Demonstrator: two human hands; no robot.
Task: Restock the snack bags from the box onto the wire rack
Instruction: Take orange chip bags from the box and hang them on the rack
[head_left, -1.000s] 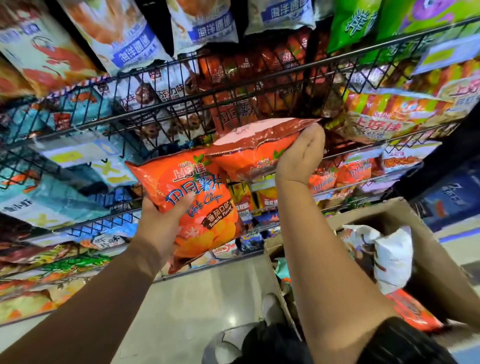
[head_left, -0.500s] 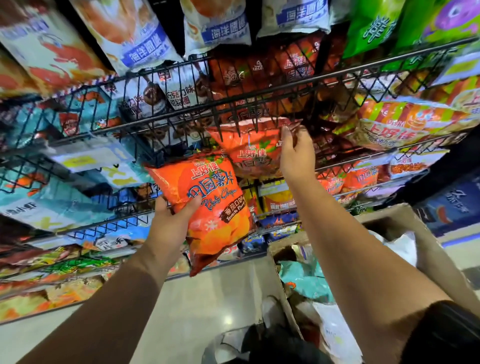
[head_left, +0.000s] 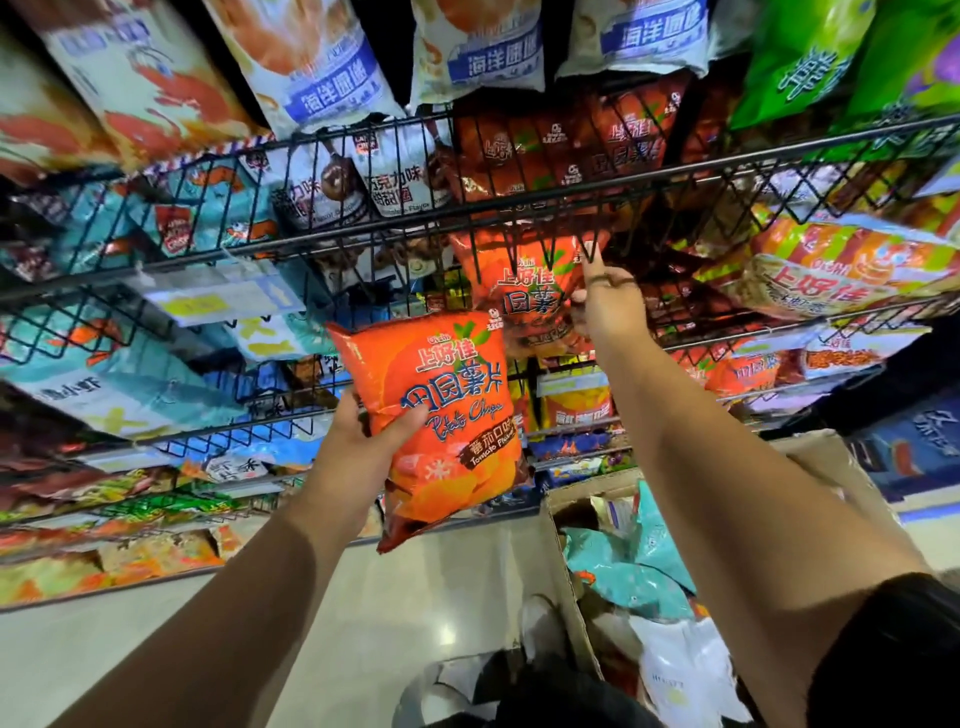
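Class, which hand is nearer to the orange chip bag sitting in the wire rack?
Right. The right hand touches the racked chip bag at its right edge; the left hand is lower, gripping a second chip bag.

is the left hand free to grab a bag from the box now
Probably not: the left hand grips an orange chip bag, and the box sits low to the right.

We note the left hand (head_left: 358, 441) with fingers hidden behind its chip bag (head_left: 447, 415), the grip of the right hand (head_left: 605, 306) on the racked bag (head_left: 519, 291) unclear behind the wire rack (head_left: 363, 241), the box (head_left: 826, 470) cut by arm and edge, and the shelf label (head_left: 208, 299) blurred.
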